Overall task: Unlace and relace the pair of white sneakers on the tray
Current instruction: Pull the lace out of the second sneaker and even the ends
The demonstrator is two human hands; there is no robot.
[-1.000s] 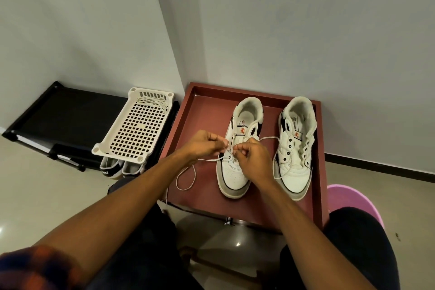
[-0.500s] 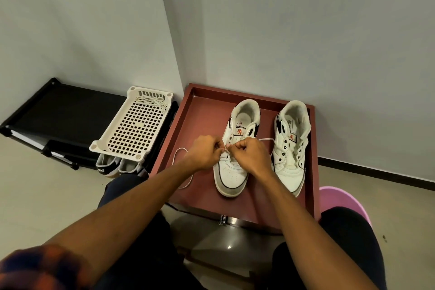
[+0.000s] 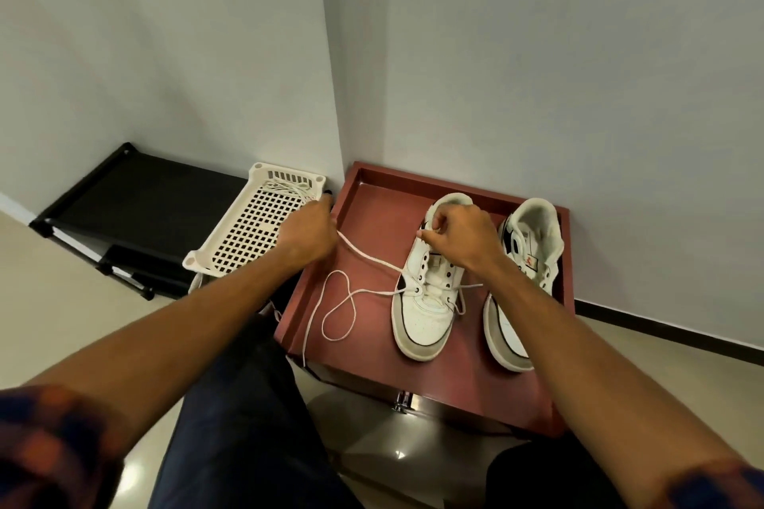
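Two white sneakers stand side by side on a dark red tray (image 3: 372, 198) in the wall corner. My right hand (image 3: 463, 236) grips the upper part of the left sneaker (image 3: 421, 314), fingers curled near its collar. My left hand (image 3: 306, 233) is out over the tray's left rim and pinches a white lace (image 3: 368, 256), which runs taut from the sneaker's eyelets. More of the lace lies in a loose loop on the tray and trails over the front-left edge. The right sneaker (image 3: 533, 256) stands partly behind my right forearm.
A white perforated plastic rack (image 3: 252, 236) with another lace on it sits left of the tray, above a pair of shoes. A black low shelf (image 3: 136, 198) runs along the left wall. My knees are in front of the tray, over a metal stand (image 3: 401, 401).
My left hand has pulled away to the left with the lace, drawing it out taut from the eyelets. My right hand moved up to the left sneaker's collar. The camera moved closer.
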